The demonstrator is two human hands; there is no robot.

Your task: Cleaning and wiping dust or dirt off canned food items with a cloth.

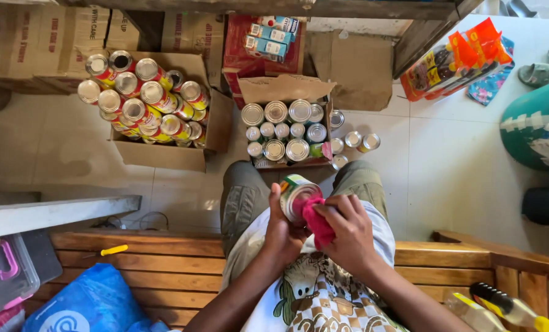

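Seated, both knees apart below me, forearms coming up from the lower edge and meeting over my lap. My left hand (282,229) sits palm inward, thumb raised along the near side, fingers (275,203) wrapped round and closed in a firm grip. My right hand (347,230) lies just beside it, knuckles up, wrist bent slightly inward. Its fingers (334,208) are curled and pinched together, tips pressing toward the left hand. The two hands nearly touch. Both forearms bare, elbows tucked near my sides.

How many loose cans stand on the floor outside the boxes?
5, all right of the middle box: one by its top corner, four near its lower corner. Others may be hidden.
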